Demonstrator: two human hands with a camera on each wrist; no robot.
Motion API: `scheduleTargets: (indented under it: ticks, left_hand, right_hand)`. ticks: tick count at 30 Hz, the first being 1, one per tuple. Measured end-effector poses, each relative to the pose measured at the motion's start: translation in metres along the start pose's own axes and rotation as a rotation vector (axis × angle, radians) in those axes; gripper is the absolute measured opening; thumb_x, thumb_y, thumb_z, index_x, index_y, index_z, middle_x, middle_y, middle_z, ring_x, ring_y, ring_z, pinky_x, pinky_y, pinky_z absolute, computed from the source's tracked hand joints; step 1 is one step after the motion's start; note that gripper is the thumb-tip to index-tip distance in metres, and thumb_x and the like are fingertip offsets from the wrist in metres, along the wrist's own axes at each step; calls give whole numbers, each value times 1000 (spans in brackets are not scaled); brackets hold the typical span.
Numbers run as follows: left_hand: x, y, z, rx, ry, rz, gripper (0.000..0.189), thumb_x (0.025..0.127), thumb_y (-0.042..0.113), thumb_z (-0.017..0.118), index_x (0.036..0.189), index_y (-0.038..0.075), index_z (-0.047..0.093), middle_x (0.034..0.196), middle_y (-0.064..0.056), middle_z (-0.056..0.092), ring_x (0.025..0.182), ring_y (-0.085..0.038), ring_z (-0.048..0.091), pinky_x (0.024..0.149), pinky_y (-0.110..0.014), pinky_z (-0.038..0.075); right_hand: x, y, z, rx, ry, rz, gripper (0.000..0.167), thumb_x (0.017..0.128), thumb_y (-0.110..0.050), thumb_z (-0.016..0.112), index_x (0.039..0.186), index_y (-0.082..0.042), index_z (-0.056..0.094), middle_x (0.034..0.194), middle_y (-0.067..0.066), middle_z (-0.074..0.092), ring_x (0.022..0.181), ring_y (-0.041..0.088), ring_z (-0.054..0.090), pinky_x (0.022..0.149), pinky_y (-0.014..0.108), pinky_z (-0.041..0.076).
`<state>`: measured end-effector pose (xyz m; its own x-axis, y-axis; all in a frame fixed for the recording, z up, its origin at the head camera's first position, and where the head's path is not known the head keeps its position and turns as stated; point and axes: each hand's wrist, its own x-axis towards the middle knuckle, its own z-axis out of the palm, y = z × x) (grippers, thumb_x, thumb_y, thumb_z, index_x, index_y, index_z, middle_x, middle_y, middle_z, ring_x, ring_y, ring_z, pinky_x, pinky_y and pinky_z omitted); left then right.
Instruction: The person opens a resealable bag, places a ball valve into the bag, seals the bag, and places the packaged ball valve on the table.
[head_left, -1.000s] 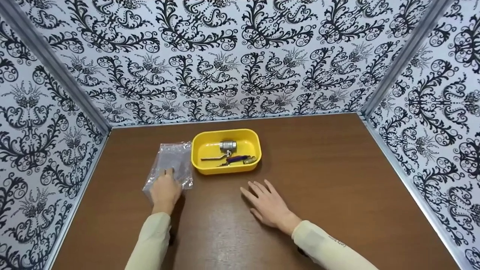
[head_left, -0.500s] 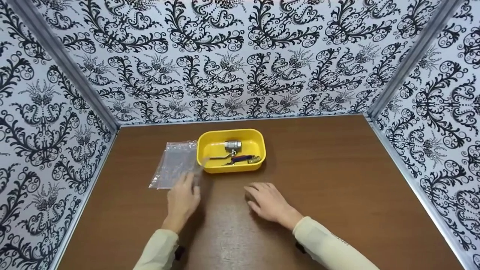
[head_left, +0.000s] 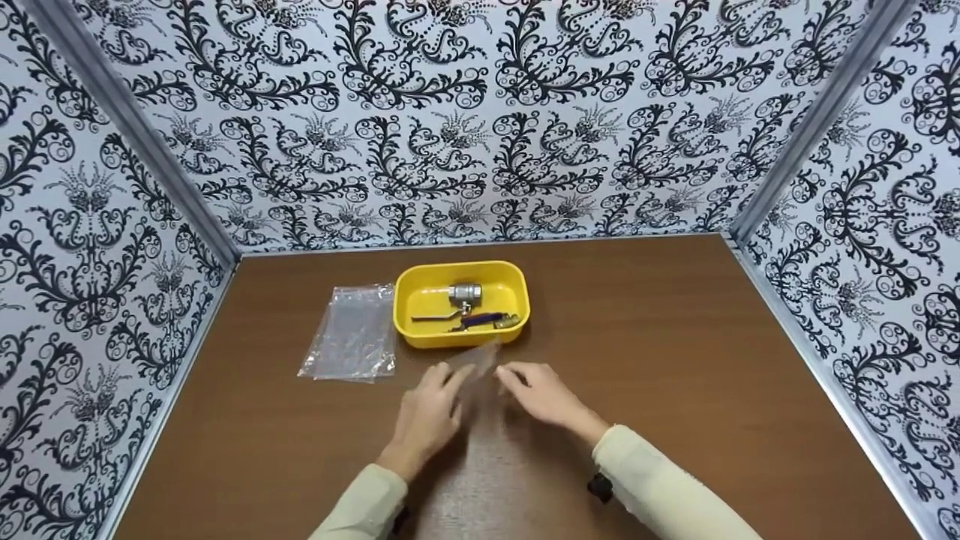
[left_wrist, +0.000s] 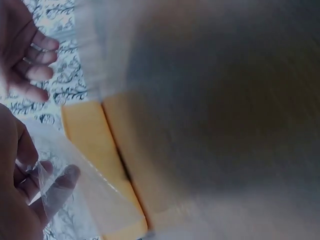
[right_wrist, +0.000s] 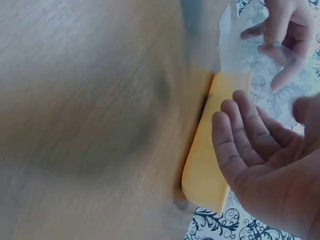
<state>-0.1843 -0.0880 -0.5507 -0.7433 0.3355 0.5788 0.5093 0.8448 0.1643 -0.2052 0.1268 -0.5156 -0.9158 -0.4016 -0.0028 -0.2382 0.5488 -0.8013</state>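
My left hand [head_left: 429, 411] pinches a clear plastic bag [head_left: 480, 360] in front of the yellow tray. In the left wrist view the thin bag [left_wrist: 95, 190] hangs from the fingers across the tray's side. My right hand [head_left: 546, 396] is just right of the bag, its fingers loosely bent. The right wrist view shows that hand's palm [right_wrist: 270, 165] holding nothing, apart from the bag. Inside the yellow tray [head_left: 405, 334] lie a metal ball valve [head_left: 465, 292] with a lever handle, a blue-handled piece [head_left: 484, 319] and a small brassy fitting [head_left: 506, 322].
More clear plastic bags [head_left: 351, 334] lie flat on the brown table [head_left: 660, 337], just left of the tray. Patterned panels [head_left: 480, 150] close off the back and both sides, with grey metal posts [head_left: 817, 112] at the corners.
My left hand has lifted a bag off the flat bags and carried it rightward toward my right hand. The right hand's spread fingers have drawn in. The tray stays put.
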Motion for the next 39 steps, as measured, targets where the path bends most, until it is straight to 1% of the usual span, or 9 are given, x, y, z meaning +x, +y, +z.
scheduleTargets:
  ticks: [4,8,12,18,23,28,33,36,39]
  left_hand:
    - [1,6,6,29,-12,82,57,71,6,73,125,20,65,88,-2,55,77,-17,53,48,-29,44]
    - [2,10,9,30,-48,131,53,75,5,70,126,20,65,91,-4,56,78,-18,53,53,-30,46]
    - [2,10,11,41,-49,136,42,80,10,70,120,20,67,95,-4,60,84,-20,57,66,-35,50]
    - [0,10,14,21,-87,87,34,80,14,72,114,18,69,102,-4,63,89,-23,60,82,-40,51]
    - [4,19,11,-65,-166,-47,31,78,14,71,109,17,69,98,-2,64,89,-22,63,78,-40,52]
    - [15,34,7,-185,-177,-231,15,86,20,66,100,18,72,88,2,71,79,-18,67,67,-36,53]
    - [26,44,4,-353,-190,-408,17,91,27,66,94,15,76,86,1,76,79,-16,71,68,-32,54]
    - [30,46,3,-421,-202,-456,21,91,31,66,94,14,77,87,1,76,82,-15,71,71,-31,54]
    - [30,45,4,-453,-216,-470,23,91,35,67,93,15,78,85,3,76,78,-13,70,68,-28,53]
  right_hand:
    - [0,-1,0,247,-27,148,53,103,-46,39,105,-1,67,83,20,71,68,22,66,65,40,57]
    - [0,1,2,399,-30,256,42,101,-33,49,97,6,63,73,12,67,59,14,61,58,32,56]
    - [1,8,4,391,26,265,21,95,-14,58,94,6,64,70,3,63,57,12,59,56,27,54]
    - [-1,16,6,299,94,228,14,91,-10,61,93,3,67,71,12,67,58,15,61,58,38,56]
    - [-3,16,6,240,98,220,13,91,-13,62,92,-2,69,72,13,68,58,15,61,58,39,56]
    - [-4,11,4,203,116,188,11,91,-15,64,92,-6,71,71,4,68,58,16,62,56,32,55]
    - [-6,8,3,187,128,105,12,93,-14,63,95,-6,72,80,8,72,65,20,65,56,24,51]
    - [-7,8,4,153,117,64,14,94,-11,59,98,-7,72,85,12,72,70,18,64,58,22,50]
    - [-8,9,5,139,92,43,15,94,-9,58,101,-7,72,89,11,72,75,16,64,62,22,51]
